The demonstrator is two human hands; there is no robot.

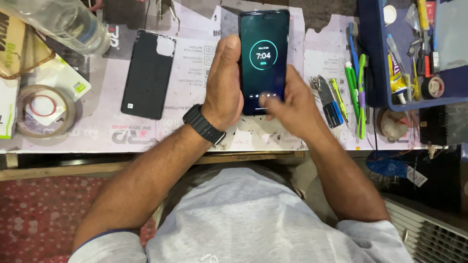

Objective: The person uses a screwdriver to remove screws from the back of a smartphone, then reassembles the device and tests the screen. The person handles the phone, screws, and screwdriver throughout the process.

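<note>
Left hand (pixel 223 85) grasps a dark smartphone (pixel 263 48) along its left edge, thumb up the side, fingers hidden behind it. Phone held upright over the middle of the worktop (pixel 97 131), screen lit with a round clock dial. Right hand (pixel 291 102) is at the phone's lower right, fingers curled, one fingertip touching the bottom of the screen; it grips nothing that can be seen. Black watch (pixel 204 124) on the left wrist.

Left of the phone, flat on the worktop: a black phone back cover (pixel 147 73) with a square camera cutout, well apart from the hands. Far left: a clear plastic bottle (pixel 63 22) lying tilted. Near left: a roll of clear tape (pixel 43 109).

Right of the hands: a small blue and silver tool (pixel 327 100), a yellow-green cutter (pixel 339 97), a green-handled tool (pixel 360 92) and a blue-handled one (pixel 353 46), lying roughly parallel. Far right: a blue tray (pixel 380 58) with a glue tube (pixel 396 73), a roll of black tape (pixel 432 87) and other small tools too cluttered to tell. Just beside the tray's near corner, another tape roll (pixel 394 124).

Worktop is covered with printed cardboard sheets. Grey shirt (pixel 253 219) in the near foreground.
</note>
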